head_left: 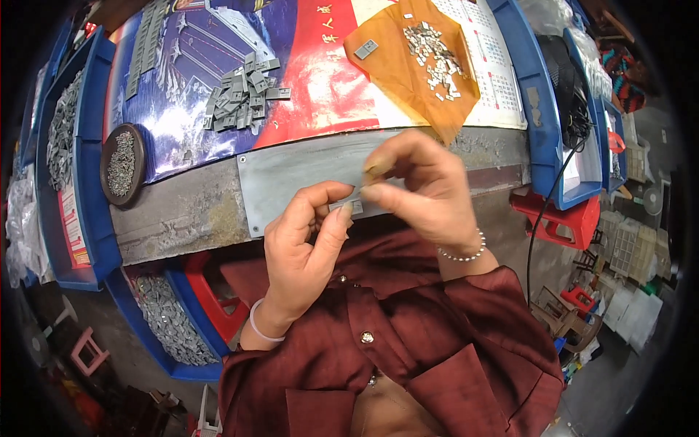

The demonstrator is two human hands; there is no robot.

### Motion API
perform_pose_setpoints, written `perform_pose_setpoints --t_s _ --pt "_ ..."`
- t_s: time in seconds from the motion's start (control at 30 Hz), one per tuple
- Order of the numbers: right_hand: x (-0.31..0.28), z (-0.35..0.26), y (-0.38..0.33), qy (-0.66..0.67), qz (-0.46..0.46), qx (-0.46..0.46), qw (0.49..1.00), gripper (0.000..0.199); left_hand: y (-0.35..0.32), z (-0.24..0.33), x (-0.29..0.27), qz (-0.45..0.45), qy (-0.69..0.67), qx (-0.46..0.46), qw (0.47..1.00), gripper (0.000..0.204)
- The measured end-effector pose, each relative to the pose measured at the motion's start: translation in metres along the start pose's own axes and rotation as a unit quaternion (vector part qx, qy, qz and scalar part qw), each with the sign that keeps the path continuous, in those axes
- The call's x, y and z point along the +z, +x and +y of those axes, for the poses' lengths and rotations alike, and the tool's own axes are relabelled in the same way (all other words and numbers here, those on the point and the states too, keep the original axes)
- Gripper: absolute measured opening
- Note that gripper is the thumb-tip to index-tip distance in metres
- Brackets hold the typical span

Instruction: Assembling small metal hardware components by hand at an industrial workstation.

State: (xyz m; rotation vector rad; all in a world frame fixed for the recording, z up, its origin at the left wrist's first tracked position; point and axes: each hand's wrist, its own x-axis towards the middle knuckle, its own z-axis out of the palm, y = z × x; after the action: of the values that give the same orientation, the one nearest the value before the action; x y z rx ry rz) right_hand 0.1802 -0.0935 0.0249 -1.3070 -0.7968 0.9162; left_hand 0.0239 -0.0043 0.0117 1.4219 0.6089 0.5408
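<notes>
At the far left, a blue bin point(87, 240) filled with grey metal parts is set along the bench edge, and a dark round dish point(122, 164) of small screw-like pieces rests just beside it. The bench is covered by a glossy printed poster point(306, 80), below which a bare grey metal plate point(291, 178) is fastened to the worn front edge. A loose heap of grey flat metal clips point(244, 93) lies on the poster. Below the bench, a second blue bin point(156, 320) of grey parts is seen beside a red stool.

At centre, a small grey metal piece point(348, 206) is held between both hands, in front of the metal plate and above the person's dark red shirt. The left hand point(302, 244) is curled, with thumb and forefinger pinching the piece from below. The right hand point(419, 186) is bent over it, its fingertips pressed together on the piece's upper end.

Further right, an orange plastic sheet point(397, 65) carries a scatter of small silvery parts point(433, 54). A blue tray point(542, 124) closes the bench on the right, with a black cable hanging from it. Red stools and stacked crates occupy the floor beyond.

The held piece is mostly hidden by the fingers; its shape cannot be made out. The bin contents are blurred at the rim.
</notes>
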Motion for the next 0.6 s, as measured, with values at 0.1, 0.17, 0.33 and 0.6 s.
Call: perform_pose_setpoints --t_s 0.1,0.17,0.33,0.6 --pt "0.014 0.009 0.002 0.058 -0.02 0.029 0.998 0.024 -0.006 0.006 -0.008 -0.002 0.04 -0.038 0.998 0.016" --pt "0.018 0.011 0.003 0.065 -0.03 0.028 0.997 0.024 -0.007 0.005 -0.009 0.019 0.04 -0.03 0.999 0.012" --pt "0.026 0.009 -0.001 0.133 -0.041 0.07 0.988 0.02 -0.014 0.0 -0.013 0.034 0.046 -0.008 0.998 0.005" --pt "0.029 0.01 -0.001 0.108 -0.027 0.074 0.991 0.02 -0.013 0.004 -0.019 0.001 -0.051 -0.08 0.995 0.007"
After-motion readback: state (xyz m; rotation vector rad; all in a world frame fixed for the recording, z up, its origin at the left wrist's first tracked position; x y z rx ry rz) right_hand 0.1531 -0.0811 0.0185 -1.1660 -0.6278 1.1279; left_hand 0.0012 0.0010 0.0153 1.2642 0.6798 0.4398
